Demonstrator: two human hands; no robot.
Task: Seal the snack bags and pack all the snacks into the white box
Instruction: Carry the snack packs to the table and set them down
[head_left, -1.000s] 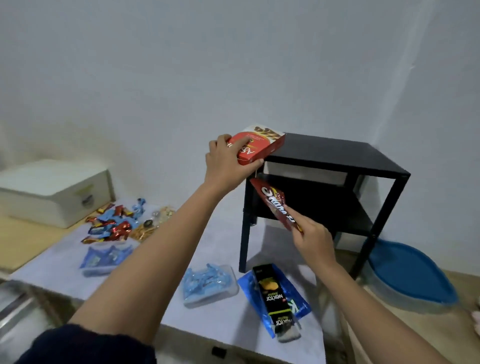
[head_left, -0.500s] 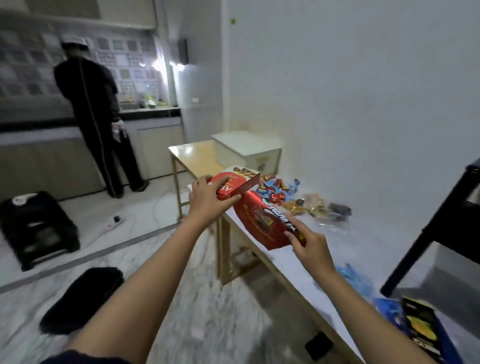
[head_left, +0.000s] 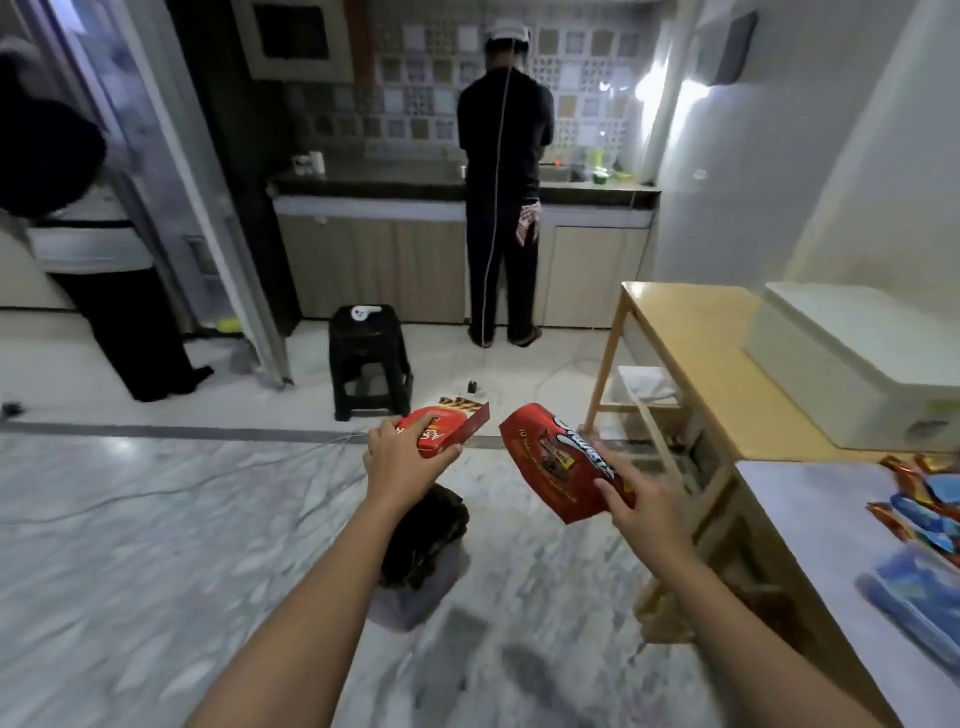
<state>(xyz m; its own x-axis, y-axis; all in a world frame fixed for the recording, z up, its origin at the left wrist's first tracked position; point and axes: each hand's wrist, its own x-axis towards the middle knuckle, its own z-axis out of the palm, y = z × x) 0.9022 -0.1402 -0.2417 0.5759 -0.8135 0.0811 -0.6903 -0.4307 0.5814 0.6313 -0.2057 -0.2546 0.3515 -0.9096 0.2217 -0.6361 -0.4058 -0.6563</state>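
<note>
My left hand (head_left: 402, 457) grips a small red snack box (head_left: 448, 427) held over the floor. To its right, my right hand (head_left: 641, 512) holds a red snack bag (head_left: 558, 467) with white lettering, tilted. The white box (head_left: 852, 358), lid down, stands on the wooden table (head_left: 691, 364) at the right. Loose wrapped sweets (head_left: 919, 499) and a blue packet (head_left: 919, 592) lie on the table's grey-covered part at the far right edge.
A person in dark clothes (head_left: 506, 176) stands at the kitchen counter (head_left: 374, 182), back turned. Another person (head_left: 78, 218) is at the far left. A black plastic stool (head_left: 370, 358), a dark bundle (head_left: 423, 535) and cables lie on the marble floor.
The view has swung left from the black shelf and the table to the kitchen. Both hands still hold the red box and red bag, now lower and over the floor.
</note>
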